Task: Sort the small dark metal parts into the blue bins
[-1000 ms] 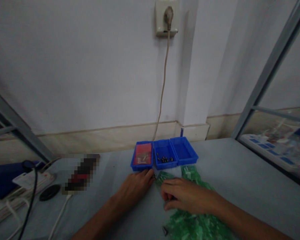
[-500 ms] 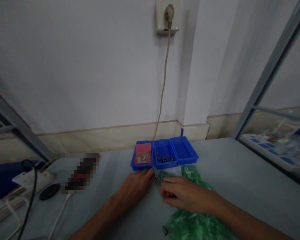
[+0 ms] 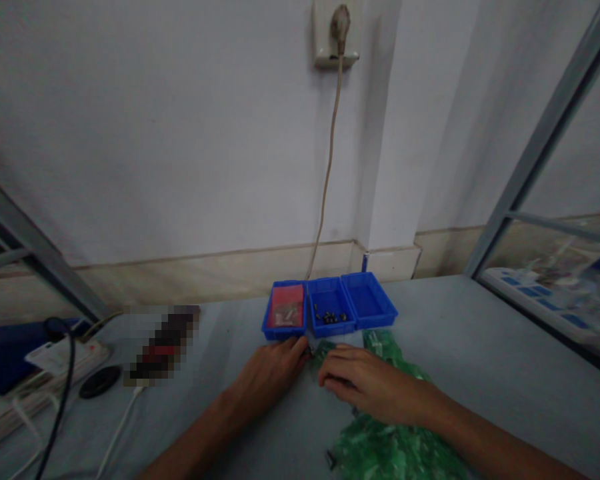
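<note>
My left hand (image 3: 280, 363) rests on the table in front of the blue trays. Its thumb and forefinger are closed on a small dark metal part (image 3: 308, 353). To its right is my right hand (image 3: 363, 381), fingers curled together; what lies between them is hidden. A piece of green plastic film (image 3: 324, 349) sits between the two hands. Under and around my right wrist spreads a heap of small green plastic bags (image 3: 400, 450). Another small metal part (image 3: 330, 459) lies at the heap's left edge.
A blue tray (image 3: 266, 325) holds a pink packet (image 3: 287, 297); the middle tray (image 3: 325, 290) holds several small metal parts. A third blue tray (image 3: 370, 300) adjoins it. At left are a blurred-out object (image 3: 163, 347), a black disc (image 3: 100, 382), cables and a power strip (image 3: 87, 360).
My right hand's fingers have straightened a little and shifted slightly. A small dark piece now shows below that hand. My left hand has stayed in place.
</note>
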{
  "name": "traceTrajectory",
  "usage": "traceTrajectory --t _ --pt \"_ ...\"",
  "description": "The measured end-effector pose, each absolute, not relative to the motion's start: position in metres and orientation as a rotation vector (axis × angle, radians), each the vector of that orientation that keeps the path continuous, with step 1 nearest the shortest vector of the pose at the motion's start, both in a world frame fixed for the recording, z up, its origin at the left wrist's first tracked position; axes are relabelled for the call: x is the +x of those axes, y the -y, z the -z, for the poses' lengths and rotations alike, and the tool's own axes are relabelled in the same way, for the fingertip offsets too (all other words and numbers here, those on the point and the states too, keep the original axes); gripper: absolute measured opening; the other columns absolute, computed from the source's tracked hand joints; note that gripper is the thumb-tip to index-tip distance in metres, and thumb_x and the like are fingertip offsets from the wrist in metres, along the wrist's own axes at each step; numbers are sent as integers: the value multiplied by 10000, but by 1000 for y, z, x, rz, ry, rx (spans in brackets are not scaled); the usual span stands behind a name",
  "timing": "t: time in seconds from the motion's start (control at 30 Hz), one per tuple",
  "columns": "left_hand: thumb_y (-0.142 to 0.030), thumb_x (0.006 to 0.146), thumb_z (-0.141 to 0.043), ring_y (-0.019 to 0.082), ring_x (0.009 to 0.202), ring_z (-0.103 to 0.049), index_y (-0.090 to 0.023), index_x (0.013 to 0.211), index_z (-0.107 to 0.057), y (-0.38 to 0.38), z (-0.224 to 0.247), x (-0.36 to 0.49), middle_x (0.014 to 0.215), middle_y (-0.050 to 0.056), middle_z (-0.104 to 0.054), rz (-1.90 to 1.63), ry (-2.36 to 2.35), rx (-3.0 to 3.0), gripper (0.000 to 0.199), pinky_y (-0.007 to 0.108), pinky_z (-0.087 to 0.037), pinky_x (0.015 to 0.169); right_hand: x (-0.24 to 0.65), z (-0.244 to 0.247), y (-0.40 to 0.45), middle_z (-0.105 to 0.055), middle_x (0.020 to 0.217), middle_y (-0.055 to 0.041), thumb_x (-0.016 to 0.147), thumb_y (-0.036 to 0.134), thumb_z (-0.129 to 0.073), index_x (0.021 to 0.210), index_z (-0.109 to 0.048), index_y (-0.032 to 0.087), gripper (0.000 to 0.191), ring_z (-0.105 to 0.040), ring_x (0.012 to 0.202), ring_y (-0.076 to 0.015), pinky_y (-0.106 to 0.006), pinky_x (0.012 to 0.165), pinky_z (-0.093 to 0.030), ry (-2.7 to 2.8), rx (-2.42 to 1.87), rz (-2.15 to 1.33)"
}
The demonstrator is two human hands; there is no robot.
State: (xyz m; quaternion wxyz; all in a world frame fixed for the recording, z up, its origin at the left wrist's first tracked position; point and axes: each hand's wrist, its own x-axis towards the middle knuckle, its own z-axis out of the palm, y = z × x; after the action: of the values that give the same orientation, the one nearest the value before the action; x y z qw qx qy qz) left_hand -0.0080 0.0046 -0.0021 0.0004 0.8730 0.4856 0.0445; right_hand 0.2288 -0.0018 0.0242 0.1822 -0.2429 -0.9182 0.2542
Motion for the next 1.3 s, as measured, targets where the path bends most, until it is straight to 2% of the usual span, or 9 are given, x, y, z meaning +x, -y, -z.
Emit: traceTrajectory --t 0.27,0.67,0.87,1.03,1.3 --pt "-291 1046 -388 199 869 -700 -232 1146 -535 -2 -6 -5 1048 48 -700 -122 -1520 2726 187 271 -542 692 228 -25 3 -620 1001 -41 1032 292 -500 1020 -654 205 178 -603 960 -174 -279 863 -450 2530 -702 -808" --pt "-286 1047 -397 196 823 -699 -233 1147 -534 -3 -3 -6 997 38 -704 -127 -1529 2747 178 256 -518 648 228 -23 5 -568 1062 -38 1021 208 -503 1056 -630 213 132 -579 1003 -167 -282 888 -441 2502 -682 -850" --pt "-306 1051 -387 201 838 -701 -237 1133 -536 -4 -1 -6 1006 37 -705 -150 -1529 2757 184 264 -524 659 228 -27 5 -588 1001 -21 996 248 -569 957 -603 206 67 -584 916 -161 -267 810 -433 2456 -755 -912" --pt "-299 1046 -389 200 864 -701 -241 1162 -529 -4 -1 -7 1030 42 -705 -134 -1531 2736 192 265 -530 685 227 -27 5 -596 879 14 980 290 -601 936 -578 212 92 -565 809 -148 -253 718 -404 2396 -829 -910" --pt "-291 1032 -418 204 862 -697 -234 1160 -526 -3 -5 -5 1036 54 -698 -117 -1538 2717 178 272 -532 689 227 -27 4 -589 852 9 967 311 -608 949 -582 207 108 -566 777 -153 -258 701 -419 2287 -834 -982"
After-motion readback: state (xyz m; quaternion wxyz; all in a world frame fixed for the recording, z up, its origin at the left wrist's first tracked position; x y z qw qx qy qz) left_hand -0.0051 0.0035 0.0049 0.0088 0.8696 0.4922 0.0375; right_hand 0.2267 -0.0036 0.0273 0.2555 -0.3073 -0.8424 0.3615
